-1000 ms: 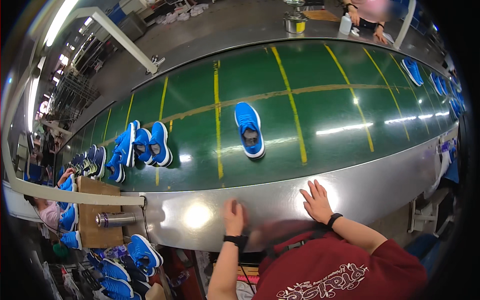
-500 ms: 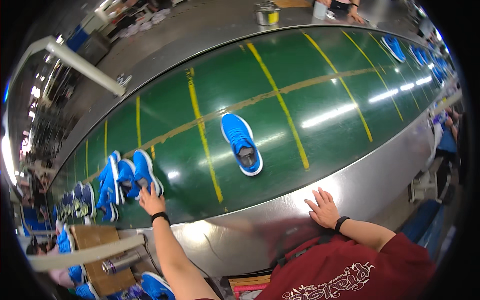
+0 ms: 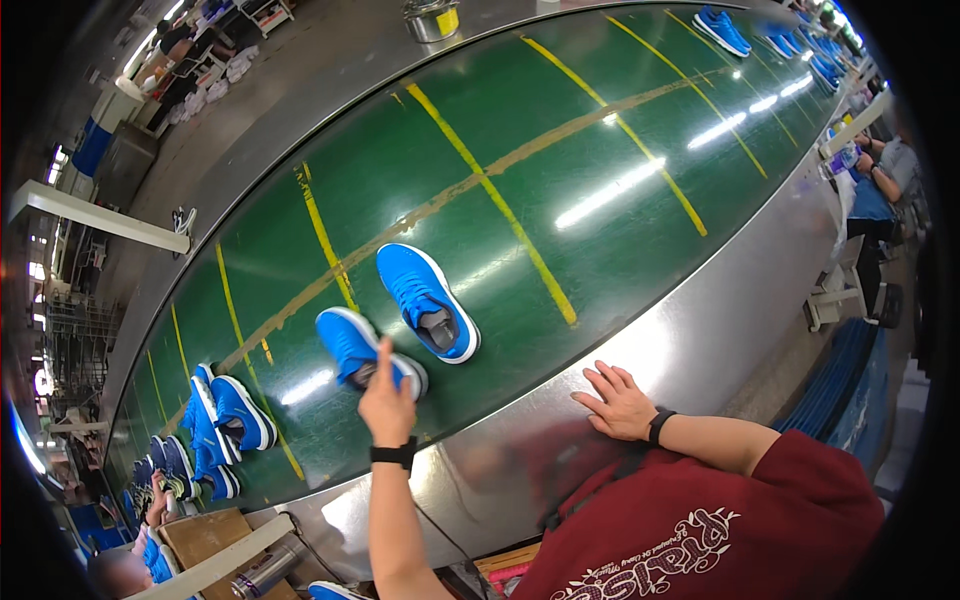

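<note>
My left hand [image 3: 388,405] grips a blue sneaker [image 3: 345,338] by its heel opening, over the green conveyor belt [image 3: 500,275]. Just right of it, apart by a small gap, a second blue sneaker [image 3: 425,300] lies sole down with its toe pointing away. My right hand [image 3: 618,402] rests on the belt's metal edge [image 3: 520,425], fingers spread and nothing in them. Farther left on the belt is a cluster of blue sneakers [image 3: 242,415], some overlapping or tipped on their sides.
Dark sneakers [image 3: 175,465] stand at the belt's left end, near another person's hand [image 3: 158,500]. More blue sneakers [image 3: 722,32] lie far right. A cardboard box [image 3: 215,540] and a white bar [image 3: 225,560] are at lower left. A metal pot [image 3: 432,22] stands beyond the belt.
My left hand has brought one blue sneaker rightward from the cluster toward the single sneaker. The view has shifted. My right hand stays on the metal edge.
</note>
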{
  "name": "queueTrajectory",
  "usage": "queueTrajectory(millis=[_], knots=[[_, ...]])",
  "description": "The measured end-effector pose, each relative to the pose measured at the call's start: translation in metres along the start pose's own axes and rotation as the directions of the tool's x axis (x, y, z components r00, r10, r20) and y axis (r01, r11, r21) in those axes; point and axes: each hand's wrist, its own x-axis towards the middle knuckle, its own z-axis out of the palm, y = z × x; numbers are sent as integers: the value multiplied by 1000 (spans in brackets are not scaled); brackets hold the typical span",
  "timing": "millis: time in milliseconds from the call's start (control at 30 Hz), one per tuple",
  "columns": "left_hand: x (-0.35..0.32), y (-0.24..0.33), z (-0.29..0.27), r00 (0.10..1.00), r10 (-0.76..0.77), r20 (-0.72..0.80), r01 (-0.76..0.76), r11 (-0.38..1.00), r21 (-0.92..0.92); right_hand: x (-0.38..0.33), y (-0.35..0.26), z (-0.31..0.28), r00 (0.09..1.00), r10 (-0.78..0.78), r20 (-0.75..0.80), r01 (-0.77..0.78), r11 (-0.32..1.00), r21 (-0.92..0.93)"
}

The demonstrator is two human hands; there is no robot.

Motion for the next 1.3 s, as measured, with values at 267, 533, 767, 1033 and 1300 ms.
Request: queueTrajectory(millis=[267, 533, 767, 1033, 1300], knots=[[22, 71, 54, 948, -181, 263, 124, 968, 218, -8, -4, 8, 999, -20, -47, 23, 998, 64], [-45, 160, 32, 980, -29, 197, -8, 983, 184, -21, 20, 0, 992, 106, -66, -57, 857, 513], [-123, 276, 73, 907, 358, 220, -377, 925, 50, -70, 101, -55, 807, 590, 30, -331, 410, 850], [-155, 370, 98, 826, 443, 348, -456, 889, -50, -111, 134, -102, 829, 558, -41, -234, 412, 881], [-157, 419, 106, 853, 486, 191, -433, 863, -261, -114, 155, -112, 915, 358, -183, -121, 680, 723]])
